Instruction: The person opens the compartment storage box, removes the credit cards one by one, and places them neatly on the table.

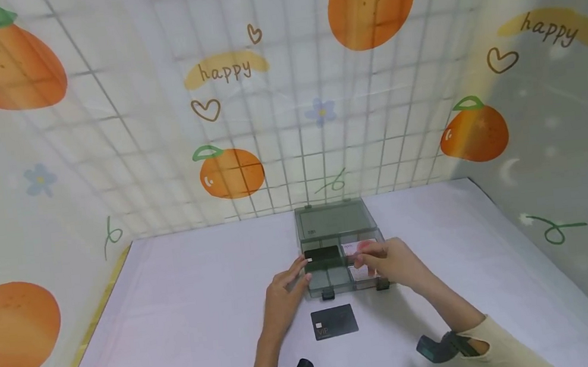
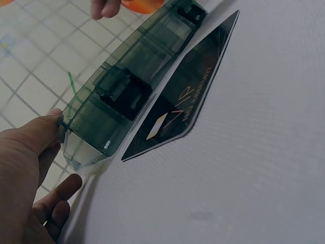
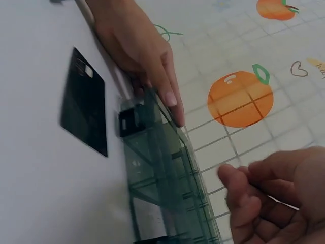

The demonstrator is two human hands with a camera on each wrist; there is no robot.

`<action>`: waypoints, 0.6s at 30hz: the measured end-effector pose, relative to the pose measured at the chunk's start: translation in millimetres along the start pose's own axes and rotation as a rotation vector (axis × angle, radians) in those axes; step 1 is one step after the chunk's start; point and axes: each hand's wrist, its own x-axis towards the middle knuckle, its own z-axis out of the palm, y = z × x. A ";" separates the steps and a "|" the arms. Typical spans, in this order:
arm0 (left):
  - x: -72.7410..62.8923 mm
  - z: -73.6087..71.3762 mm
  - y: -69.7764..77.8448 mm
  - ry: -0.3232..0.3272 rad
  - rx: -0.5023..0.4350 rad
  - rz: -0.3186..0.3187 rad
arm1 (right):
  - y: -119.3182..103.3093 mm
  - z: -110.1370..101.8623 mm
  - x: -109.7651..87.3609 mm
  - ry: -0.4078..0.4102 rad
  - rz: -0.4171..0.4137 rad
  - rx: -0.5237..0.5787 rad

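My left fingers [image 1: 289,272] grip the box [image 2: 96,124] at its left; my right fingers [image 3: 237,188] curl, hold unclear. Probably light, stiff: best held by sides.

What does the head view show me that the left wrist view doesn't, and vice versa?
Only the head view shows the dark card over the left compartments of the box and the pink-and-white item near the right hand.
Only the left wrist view makes out small print under VIP.
Both show the left hand at the box, the loose VIP card and the front clasps.
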 end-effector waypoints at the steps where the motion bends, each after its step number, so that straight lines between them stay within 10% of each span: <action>1: -0.2 -0.3 -0.3 0.002 -0.002 0.000 | -1.2 -1.1 4.4 0.006 -0.005 -0.001; 18: -1.6 -1.4 4.1 -0.011 -0.005 0.004 | 4.0 -4.0 50.8 0.033 -0.003 -0.154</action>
